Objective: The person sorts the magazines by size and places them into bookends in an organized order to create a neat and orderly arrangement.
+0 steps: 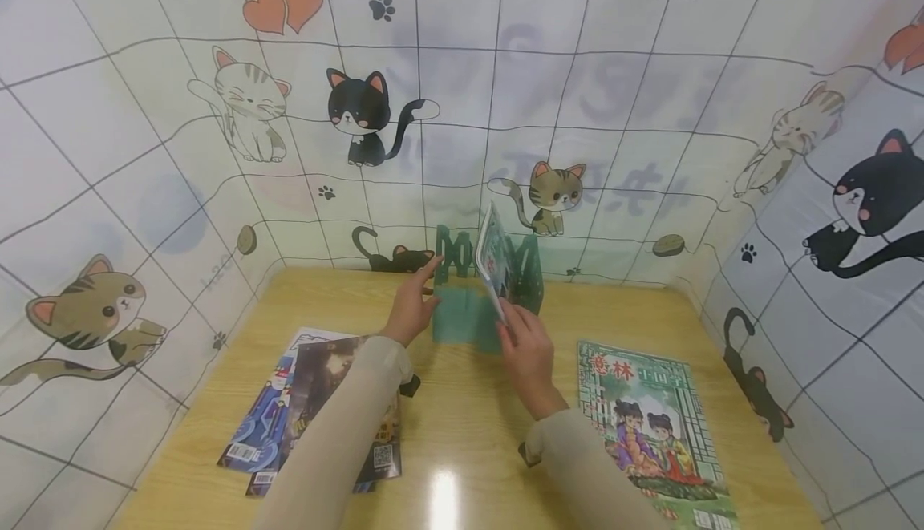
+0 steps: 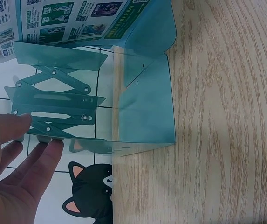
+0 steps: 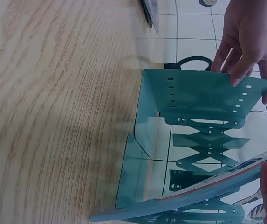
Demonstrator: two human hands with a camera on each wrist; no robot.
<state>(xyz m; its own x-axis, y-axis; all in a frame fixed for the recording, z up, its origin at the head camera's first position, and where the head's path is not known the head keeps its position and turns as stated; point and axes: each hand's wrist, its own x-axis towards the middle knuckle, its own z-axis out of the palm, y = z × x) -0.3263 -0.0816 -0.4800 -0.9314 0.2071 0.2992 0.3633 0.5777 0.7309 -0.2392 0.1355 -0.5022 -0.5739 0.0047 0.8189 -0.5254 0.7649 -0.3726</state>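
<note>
Pinching the 9 o'clock end panel point(image 3: 203, 91) of an expandable green metal book rack point(image 1: 455, 315), left hand point(image 1: 411, 309) has thumb inside and fingers outside. Judged purpose: steadying, since the riveted crossed strips point(image 2: 54, 72) look able to slide. Rack stands at 12 o'clock on the pale wood-grain bench point(image 1: 447, 426), backed by a white cat-print sheet point(image 1: 462, 89).

Right hand point(image 1: 529, 354) grasps a thin glossy magazine point(image 1: 494, 261) by its near edge, upright within the rack, nearer the 3 o'clock panel. The on-edge hold presumably suits the gap between panels. Contact with the base: cannot tell.

At 8 o'clock, a dark-brown glossy magazine point(image 1: 321, 378) overlaps a blue-and-white illustrated one point(image 1: 263, 418); at 4 o'clock, a green-covered magazine with two drawn figures point(image 1: 653, 426) lies flat. Both spots seem within easy reach, outside the rack's footprint.
</note>
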